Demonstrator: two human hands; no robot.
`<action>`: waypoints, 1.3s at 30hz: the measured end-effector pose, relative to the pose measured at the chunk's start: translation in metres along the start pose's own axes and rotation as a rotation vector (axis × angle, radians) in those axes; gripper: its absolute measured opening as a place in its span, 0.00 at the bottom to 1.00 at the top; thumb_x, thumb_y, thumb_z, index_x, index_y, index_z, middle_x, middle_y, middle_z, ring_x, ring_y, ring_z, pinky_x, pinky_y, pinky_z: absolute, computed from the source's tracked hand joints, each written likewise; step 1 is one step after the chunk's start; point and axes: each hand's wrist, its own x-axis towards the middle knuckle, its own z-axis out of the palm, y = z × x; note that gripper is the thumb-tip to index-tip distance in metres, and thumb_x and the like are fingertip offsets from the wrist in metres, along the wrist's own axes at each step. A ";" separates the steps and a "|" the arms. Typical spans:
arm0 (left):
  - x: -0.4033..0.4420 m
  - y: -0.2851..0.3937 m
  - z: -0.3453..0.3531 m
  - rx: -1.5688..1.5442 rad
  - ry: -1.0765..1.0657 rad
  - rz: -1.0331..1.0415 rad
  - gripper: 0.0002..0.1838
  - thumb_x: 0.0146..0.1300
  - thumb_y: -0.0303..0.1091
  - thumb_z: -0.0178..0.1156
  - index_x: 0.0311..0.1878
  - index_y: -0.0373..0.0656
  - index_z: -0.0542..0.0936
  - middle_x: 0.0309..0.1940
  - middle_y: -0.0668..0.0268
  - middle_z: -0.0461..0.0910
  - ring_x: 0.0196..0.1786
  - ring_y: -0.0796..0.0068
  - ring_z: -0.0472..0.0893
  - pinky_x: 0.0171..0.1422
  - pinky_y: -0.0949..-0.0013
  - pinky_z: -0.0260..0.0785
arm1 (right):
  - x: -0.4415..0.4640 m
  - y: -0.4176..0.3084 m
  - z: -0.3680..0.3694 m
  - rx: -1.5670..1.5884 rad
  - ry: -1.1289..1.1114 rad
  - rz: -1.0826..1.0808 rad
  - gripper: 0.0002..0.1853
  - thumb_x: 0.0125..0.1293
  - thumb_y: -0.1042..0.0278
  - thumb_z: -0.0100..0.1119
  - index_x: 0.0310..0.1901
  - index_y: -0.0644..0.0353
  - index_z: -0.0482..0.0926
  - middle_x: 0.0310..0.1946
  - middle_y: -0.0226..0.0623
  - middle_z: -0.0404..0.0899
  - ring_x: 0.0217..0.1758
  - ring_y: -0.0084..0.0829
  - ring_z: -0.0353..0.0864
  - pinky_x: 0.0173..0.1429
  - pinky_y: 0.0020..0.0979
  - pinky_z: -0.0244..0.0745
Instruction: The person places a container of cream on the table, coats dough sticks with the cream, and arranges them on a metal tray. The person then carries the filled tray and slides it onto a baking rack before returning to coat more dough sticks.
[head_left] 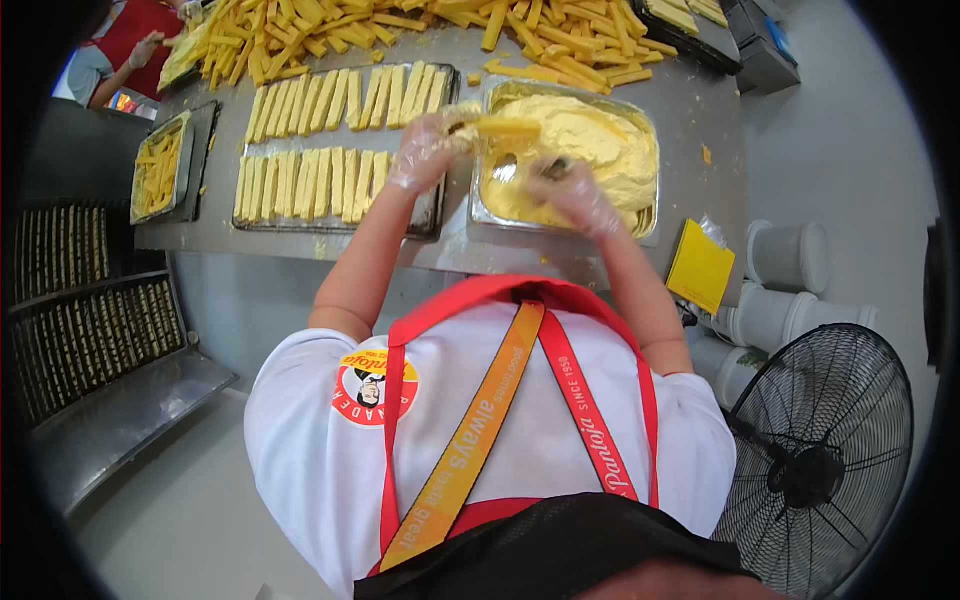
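My left hand [428, 150], in a clear plastic glove smeared with cream, is closed on a yellow bread stick [512, 128] that reaches over the metal pan's left side. The metal pan [478, 200] holds pale yellow cream [590, 125]. Over the cream, my right hand [575, 198], also gloved, is curled around something with a dark end; motion blur hides its kind. Left of the pan lies a baking tray [437, 215] with two rows of cream-coated sticks [290, 185], close to my left wrist.
Uncoated yellow sticks [290, 35] are heaped at the table's back. A smaller tray of pieces [157, 175] stands far left, near another person's gloved hand [146, 48]. A yellow pad [702, 266] is at the right edge. White buckets [788, 255] and a black fan [815, 470] stand right; loaded racks [95, 330] left.
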 end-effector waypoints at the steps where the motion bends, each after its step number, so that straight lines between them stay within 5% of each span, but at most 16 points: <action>1: -0.017 -0.004 0.005 0.019 0.001 0.029 0.19 0.58 0.38 0.64 0.53 0.45 0.84 0.41 0.54 0.85 0.39 0.63 0.85 0.49 0.62 0.75 | 0.008 0.003 -0.011 -0.004 0.081 0.056 0.10 0.63 0.69 0.66 0.42 0.64 0.81 0.36 0.36 0.84 0.40 0.28 0.83 0.46 0.29 0.78; 3: -0.040 -0.014 0.020 0.056 0.008 0.097 0.19 0.57 0.36 0.64 0.52 0.43 0.84 0.41 0.51 0.85 0.40 0.60 0.85 0.50 0.60 0.75 | 0.022 0.014 -0.023 -0.364 0.369 -0.233 0.13 0.62 0.67 0.66 0.45 0.65 0.81 0.33 0.35 0.84 0.37 0.26 0.83 0.44 0.30 0.78; 6: -0.050 -0.030 0.036 0.375 0.144 0.305 0.20 0.55 0.34 0.64 0.52 0.40 0.79 0.34 0.48 0.82 0.39 0.47 0.81 0.45 0.52 0.72 | 0.009 0.018 -0.015 -0.160 0.433 -0.376 0.12 0.61 0.69 0.67 0.44 0.65 0.81 0.34 0.32 0.83 0.37 0.24 0.82 0.43 0.29 0.78; 10: -0.045 -0.036 0.047 0.484 0.200 0.397 0.18 0.55 0.35 0.63 0.49 0.41 0.75 0.29 0.49 0.79 0.36 0.43 0.78 0.39 0.47 0.69 | -0.004 0.003 -0.003 0.567 0.163 -0.212 0.11 0.60 0.71 0.67 0.42 0.66 0.80 0.35 0.34 0.82 0.35 0.25 0.83 0.41 0.27 0.79; 14: -0.044 -0.041 0.048 0.481 0.212 0.426 0.15 0.55 0.33 0.62 0.45 0.41 0.74 0.29 0.49 0.79 0.35 0.43 0.79 0.38 0.46 0.69 | 0.023 0.036 -0.016 0.342 0.355 -0.117 0.08 0.61 0.73 0.65 0.41 0.65 0.81 0.33 0.33 0.81 0.32 0.24 0.81 0.39 0.28 0.79; 20: -0.040 -0.046 0.054 0.510 0.223 0.380 0.16 0.54 0.34 0.63 0.45 0.42 0.73 0.28 0.49 0.79 0.34 0.44 0.79 0.38 0.45 0.68 | -0.015 -0.011 0.009 0.534 0.137 -0.260 0.07 0.61 0.73 0.61 0.39 0.65 0.80 0.31 0.32 0.81 0.31 0.23 0.80 0.39 0.27 0.77; 22: -0.040 -0.042 0.054 0.493 0.203 0.377 0.17 0.54 0.34 0.63 0.46 0.42 0.74 0.29 0.49 0.79 0.35 0.44 0.79 0.38 0.46 0.69 | 0.004 0.017 0.000 0.370 0.225 -0.264 0.07 0.61 0.73 0.60 0.40 0.65 0.81 0.31 0.32 0.81 0.32 0.23 0.80 0.39 0.27 0.77; 27: -0.041 -0.031 0.051 0.367 0.213 0.220 0.18 0.53 0.39 0.67 0.45 0.43 0.78 0.32 0.51 0.82 0.36 0.48 0.81 0.41 0.53 0.72 | 0.011 0.027 -0.016 0.265 0.336 -0.186 0.07 0.64 0.76 0.63 0.42 0.64 0.78 0.35 0.31 0.79 0.33 0.24 0.82 0.38 0.26 0.82; 31: -0.038 -0.021 0.050 0.321 0.203 0.038 0.17 0.50 0.43 0.68 0.39 0.41 0.83 0.34 0.52 0.83 0.37 0.52 0.83 0.43 0.57 0.74 | -0.007 0.019 0.008 0.569 0.266 -0.331 0.07 0.63 0.77 0.63 0.42 0.62 0.79 0.34 0.30 0.79 0.33 0.23 0.81 0.37 0.25 0.81; 34: -0.034 -0.023 0.046 0.307 0.162 -0.034 0.18 0.50 0.45 0.68 0.37 0.40 0.84 0.35 0.51 0.83 0.39 0.52 0.83 0.44 0.57 0.74 | 0.008 0.042 -0.001 0.387 0.381 -0.239 0.08 0.62 0.75 0.64 0.43 0.62 0.80 0.34 0.29 0.80 0.35 0.22 0.80 0.39 0.25 0.78; 39: -0.044 -0.017 0.040 0.523 0.095 0.303 0.14 0.49 0.38 0.68 0.39 0.43 0.81 0.34 0.53 0.83 0.37 0.53 0.82 0.43 0.55 0.74 | -0.001 0.015 0.002 0.529 0.412 -0.286 0.07 0.62 0.74 0.62 0.41 0.64 0.80 0.34 0.30 0.81 0.34 0.22 0.80 0.38 0.26 0.77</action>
